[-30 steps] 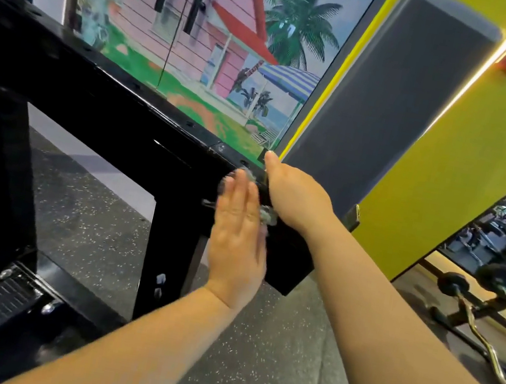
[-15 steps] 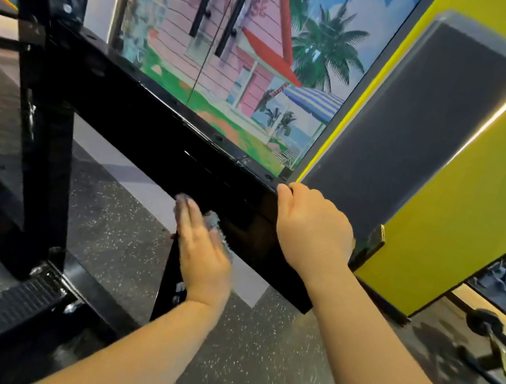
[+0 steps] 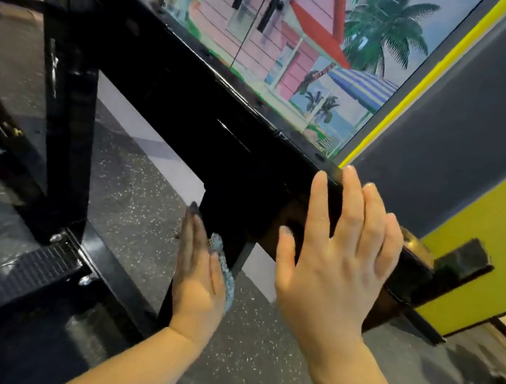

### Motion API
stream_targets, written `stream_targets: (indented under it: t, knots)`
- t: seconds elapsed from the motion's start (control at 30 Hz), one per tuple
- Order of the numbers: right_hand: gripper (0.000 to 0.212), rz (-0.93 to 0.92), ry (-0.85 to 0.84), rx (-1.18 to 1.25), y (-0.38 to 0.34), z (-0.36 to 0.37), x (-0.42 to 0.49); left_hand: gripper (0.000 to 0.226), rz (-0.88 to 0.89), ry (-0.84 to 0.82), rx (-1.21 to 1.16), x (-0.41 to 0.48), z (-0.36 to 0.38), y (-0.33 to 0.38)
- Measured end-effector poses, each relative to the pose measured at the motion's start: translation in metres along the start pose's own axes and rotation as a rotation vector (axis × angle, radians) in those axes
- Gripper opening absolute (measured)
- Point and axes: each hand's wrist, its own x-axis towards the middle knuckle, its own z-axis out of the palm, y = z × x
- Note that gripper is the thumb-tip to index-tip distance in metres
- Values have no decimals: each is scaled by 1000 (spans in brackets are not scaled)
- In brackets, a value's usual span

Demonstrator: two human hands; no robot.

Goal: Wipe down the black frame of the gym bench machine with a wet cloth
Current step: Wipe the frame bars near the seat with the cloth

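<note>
Left hand (image 3: 196,279) flat, fingers straight, pressing cloth (image 3: 225,271) against frame (image 3: 174,95) at short upright under crossbar. Right hand (image 3: 334,259) open, fingers spread, bracing on crossbar's front near its top edge. Best done with even palm pressure, long overlapping strokes down the post, cloth kept fully under the palm. Mural (image 3: 305,33) lettering partly legible: "SE".

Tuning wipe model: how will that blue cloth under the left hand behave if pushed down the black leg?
Likely floppy: the cloth bunches along the edge of the flat left hand. Probably light and thin. Said to be wet, so it may drag on the glossy frame.
</note>
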Motion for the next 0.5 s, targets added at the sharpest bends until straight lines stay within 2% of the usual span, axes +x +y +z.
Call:
stream_targets:
  t: [0.1, 0.13, 0.23, 0.33, 0.4, 0.5]
  knots:
    - [53, -16, 82, 31, -1, 6, 3, 54, -147, -69, -38, -10, -5, -16]
    - [50, -43, 101, 21, 0, 9, 0, 53, -144, -48, -69, -5, -7, -13]
    - [47, -139, 67, 61, -5, 20, -28, 56, -5, 41, -48, 18, -6, 8]
    - [53, -231, -74, 116, -14, 39, -66, 58, 135, 16, 52, 9, 2, -13]
    - [53, -214, -155, 157, -23, 54, -91, 60, 46, -36, 85, -24, 1, -49]
    - [52, -93, -270, 330, -44, 72, -120, 48, -269, -115, -36, -63, -4, -84]
